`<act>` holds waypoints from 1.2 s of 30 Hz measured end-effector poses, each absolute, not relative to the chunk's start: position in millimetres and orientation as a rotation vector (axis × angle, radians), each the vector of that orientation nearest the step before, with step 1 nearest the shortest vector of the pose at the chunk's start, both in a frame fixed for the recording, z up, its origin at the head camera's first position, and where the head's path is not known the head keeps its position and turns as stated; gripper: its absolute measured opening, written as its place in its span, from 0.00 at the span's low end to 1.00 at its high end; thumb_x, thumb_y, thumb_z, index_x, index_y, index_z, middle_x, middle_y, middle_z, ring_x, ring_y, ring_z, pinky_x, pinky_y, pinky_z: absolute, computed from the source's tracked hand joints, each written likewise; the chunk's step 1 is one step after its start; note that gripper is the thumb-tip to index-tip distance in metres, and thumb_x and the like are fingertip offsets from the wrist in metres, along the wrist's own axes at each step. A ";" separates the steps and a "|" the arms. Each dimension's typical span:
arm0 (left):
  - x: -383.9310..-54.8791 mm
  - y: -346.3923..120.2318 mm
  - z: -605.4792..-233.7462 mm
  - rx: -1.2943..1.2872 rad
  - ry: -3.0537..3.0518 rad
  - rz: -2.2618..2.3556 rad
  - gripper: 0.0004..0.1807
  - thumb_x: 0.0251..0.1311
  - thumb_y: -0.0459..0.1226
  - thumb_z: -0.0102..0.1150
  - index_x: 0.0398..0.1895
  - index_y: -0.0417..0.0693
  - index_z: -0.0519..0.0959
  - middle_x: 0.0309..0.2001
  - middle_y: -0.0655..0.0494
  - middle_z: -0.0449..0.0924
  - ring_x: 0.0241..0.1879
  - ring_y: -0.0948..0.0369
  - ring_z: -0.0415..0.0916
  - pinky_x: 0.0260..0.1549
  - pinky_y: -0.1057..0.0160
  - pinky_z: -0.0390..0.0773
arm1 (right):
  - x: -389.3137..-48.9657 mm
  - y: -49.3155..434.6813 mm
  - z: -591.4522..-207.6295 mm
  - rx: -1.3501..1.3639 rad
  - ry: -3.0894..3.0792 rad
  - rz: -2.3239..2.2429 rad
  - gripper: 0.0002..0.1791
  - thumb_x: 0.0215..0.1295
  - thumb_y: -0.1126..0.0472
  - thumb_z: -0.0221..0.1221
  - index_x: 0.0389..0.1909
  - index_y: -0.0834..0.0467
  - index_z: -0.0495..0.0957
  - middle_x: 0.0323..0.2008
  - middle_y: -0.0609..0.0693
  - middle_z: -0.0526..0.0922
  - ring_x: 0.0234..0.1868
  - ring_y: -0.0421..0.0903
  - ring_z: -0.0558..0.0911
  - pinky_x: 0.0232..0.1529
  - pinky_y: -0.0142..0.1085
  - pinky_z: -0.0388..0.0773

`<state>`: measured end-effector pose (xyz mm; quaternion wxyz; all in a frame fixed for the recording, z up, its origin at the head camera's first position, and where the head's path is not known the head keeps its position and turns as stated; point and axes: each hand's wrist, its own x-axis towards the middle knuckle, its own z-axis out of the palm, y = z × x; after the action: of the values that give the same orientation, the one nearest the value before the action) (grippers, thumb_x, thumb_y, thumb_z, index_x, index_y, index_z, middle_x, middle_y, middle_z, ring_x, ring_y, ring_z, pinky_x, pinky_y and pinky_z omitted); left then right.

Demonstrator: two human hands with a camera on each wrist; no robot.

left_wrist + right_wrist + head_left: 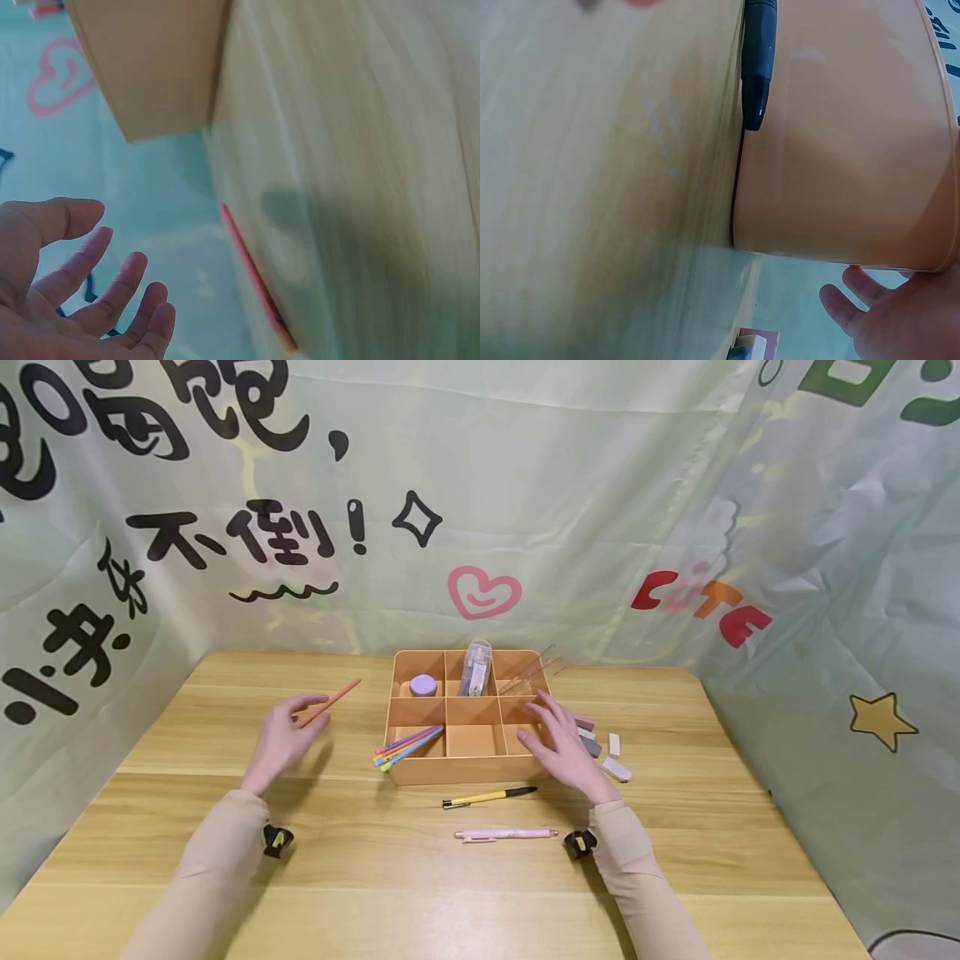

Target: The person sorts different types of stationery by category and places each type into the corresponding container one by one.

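A slim orange-red stick, like a pencil, lies on the wooden table at the left. My left hand hovers over it with fingers spread; the left wrist view shows the stick apart from the hand. An orange divided organizer stands at the back middle. My right hand is at its right front corner, fingers loosely extended; whether they touch the wall is unclear. Several coloured sticks lean in the front left compartment. Behind them are a purple round container and a clear-cased item.
In front of the organizer lie a yellow-and-black pen and a pink pen. Several erasers, one white, lie right of the right hand. Thin clear strips stick out of the back right compartment. A printed cloth hangs behind the table.
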<state>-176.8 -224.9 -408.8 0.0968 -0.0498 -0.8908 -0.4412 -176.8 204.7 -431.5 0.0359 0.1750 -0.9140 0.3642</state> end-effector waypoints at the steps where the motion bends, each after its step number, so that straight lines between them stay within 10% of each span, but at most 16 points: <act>1: -179.1 -228.5 -409.9 -0.135 -2.652 -1.302 0.20 0.68 0.33 0.59 0.60 0.32 0.77 0.65 0.28 0.72 0.66 0.32 0.67 0.63 0.32 0.69 | -176.8 204.8 -431.4 0.537 -2.809 1.119 0.33 0.74 0.47 0.54 0.74 0.57 0.64 0.82 0.58 0.47 0.80 0.65 0.46 0.71 0.74 0.49; 36: -233.4 -273.1 -429.8 0.136 -3.108 -1.022 0.29 0.62 0.44 0.67 0.59 0.32 0.76 0.54 0.31 0.79 0.49 0.42 0.76 0.44 0.51 0.76 | -176.4 205.8 -431.5 0.539 -2.802 1.128 0.32 0.74 0.48 0.54 0.74 0.57 0.64 0.81 0.60 0.47 0.80 0.66 0.46 0.72 0.73 0.47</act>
<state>-233.4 -273.1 -429.8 -0.0665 0.0415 -0.9471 -0.3113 -176.4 205.8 -431.5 0.0365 0.1757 -0.9126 0.3675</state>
